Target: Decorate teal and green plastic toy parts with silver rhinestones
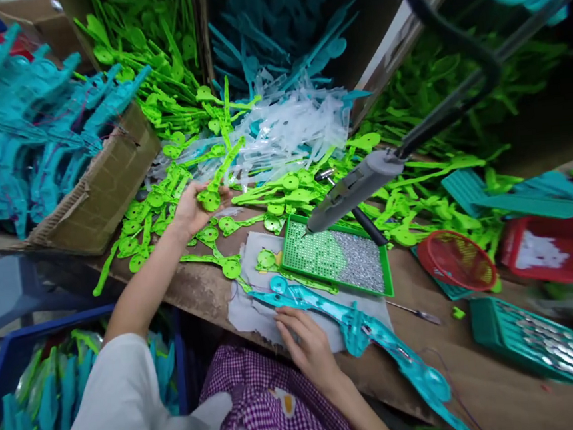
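My left hand [196, 209] is closed on a bright green plastic part [221, 170], long and thin with a round disc at its lower end, held up over a pile of like parts. My right hand [308, 347] lies at the table's near edge, fingers stretched out, with the fingertips by a long turquoise plastic shell [335, 311]. Whether they press on the shell I cannot tell. This shell lies slantwise over a pale cloth [239, 313]. Behind it stands a green tray [340, 287] of small silvery pieces, with a grey electric screwdriver [352, 189] hanging above.
Green parts [159, 193] and clear plastic strips [299, 127] pile up at the back. To the left is a carton [98, 191] of turquoise shells. On the right are a red basket [456, 260], a teal box [528, 341] of metal pieces, a hammer [367, 224] and a small screwdriver [426, 315].
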`<action>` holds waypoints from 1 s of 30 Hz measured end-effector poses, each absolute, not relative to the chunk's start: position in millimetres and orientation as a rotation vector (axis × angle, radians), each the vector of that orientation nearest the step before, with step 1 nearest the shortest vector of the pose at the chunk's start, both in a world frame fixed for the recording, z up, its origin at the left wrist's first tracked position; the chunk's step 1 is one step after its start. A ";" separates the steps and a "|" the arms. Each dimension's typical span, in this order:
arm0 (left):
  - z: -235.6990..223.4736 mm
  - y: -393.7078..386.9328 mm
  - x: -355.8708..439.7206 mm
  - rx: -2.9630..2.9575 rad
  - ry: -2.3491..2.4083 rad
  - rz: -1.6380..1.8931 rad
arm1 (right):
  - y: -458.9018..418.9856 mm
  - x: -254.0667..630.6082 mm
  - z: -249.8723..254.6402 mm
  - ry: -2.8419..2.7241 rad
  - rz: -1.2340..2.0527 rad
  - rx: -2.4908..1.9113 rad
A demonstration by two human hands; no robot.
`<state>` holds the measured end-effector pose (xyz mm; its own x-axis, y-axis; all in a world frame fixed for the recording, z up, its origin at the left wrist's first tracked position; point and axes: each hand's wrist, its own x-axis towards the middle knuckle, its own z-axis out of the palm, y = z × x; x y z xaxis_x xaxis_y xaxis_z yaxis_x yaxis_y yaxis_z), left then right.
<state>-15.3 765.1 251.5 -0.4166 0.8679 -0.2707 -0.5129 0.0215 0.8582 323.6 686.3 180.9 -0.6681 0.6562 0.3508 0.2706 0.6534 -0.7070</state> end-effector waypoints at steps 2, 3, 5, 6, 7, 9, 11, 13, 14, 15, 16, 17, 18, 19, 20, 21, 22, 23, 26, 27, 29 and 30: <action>252.5 745.5 3.6 0.258 1.010 1.636 | 693.4 319.5 189.1 -2.255 0.866 -0.739; 252.6 737.5 11.7 0.201 0.962 1.641 | 698.8 315.8 195.6 -2.236 0.873 -0.761; 251.9 725.7 25.1 0.129 0.906 1.664 | 712.6 303.5 213.7 -2.168 0.906 -0.819; 251.2 721.8 30.8 0.112 0.882 1.675 | 720.3 294.5 224.6 -2.118 0.937 -0.852; 250.3 718.9 36.2 0.102 0.858 1.686 | 727.9 283.7 235.8 -2.064 0.979 -0.878; 248.1 714.7 47.6 0.085 0.830 1.714 | 740.8 259.1 254.4 -1.945 1.041 -0.907; 244.8 710.3 62.6 0.079 0.835 1.750 | 748.0 236.0 261.9 -1.892 1.152 -0.914; 239.4 703.3 81.5 0.108 0.876 1.775 | 748.2 221.2 255.4 -1.896 1.315 -0.903; 235.8 698.5 91.4 0.145 0.902 1.775 | 746.2 218.3 248.3 -1.883 1.382 -0.905; 231.6 693.0 100.5 0.199 0.929 1.764 | 743.4 218.9 240.0 -1.853 1.428 -0.915; 227.0 687.4 108.1 0.270 0.958 1.741 | 740.5 222.8 232.0 -1.810 1.459 -0.929; 222.3 682.0 113.3 0.366 0.995 1.711 | 738.0 230.0 225.2 -1.760 1.487 -0.942; 217.6 677.5 115.5 0.493 1.050 1.679 | 736.2 240.1 220.6 -1.713 1.520 -0.953; 213.1 674.4 114.8 0.662 1.129 1.640 | 735.4 252.6 218.5 -1.676 1.559 -0.965; 208.8 673.2 111.3 0.870 1.236 1.586 | 735.4 266.8 218.8 -1.644 1.594 -0.986; 204.6 674.1 106.0 1.103 1.363 1.508 | 735.7 281.8 220.9 -1.617 1.620 -1.017; 200.5 677.2 99.7 1.341 1.492 1.396 | 736.2 296.7 224.1 -1.597 1.629 -1.063; 196.4 682.2 93.6 1.560 1.609 1.253 | 736.4 310.4 227.6 -1.585 1.622 -1.114; 184.3 704.1 83.4 1.974 1.796 0.740 | 734.4 338.8 232.3 -1.586 1.612 -1.215; 181.0 712.0 83.0 2.044 1.801 0.588 | 733.0 344.0 231.1 -1.579 1.613 -1.230; 177.2 725.3 83.3 2.125 1.769 0.374 | 729.1 352.1 225.8 -1.538 1.600 -1.249; 177.2 730.2 82.6 2.148 1.746 0.322 | 726.4 356.4 222.7 -1.519 1.588 -1.259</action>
<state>82.6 730.2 177.2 0.2133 0.9759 -0.0450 0.8955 -0.1769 0.4085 356.4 726.4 222.7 -0.3705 0.9013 -0.2246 0.1844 -0.1656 -0.9688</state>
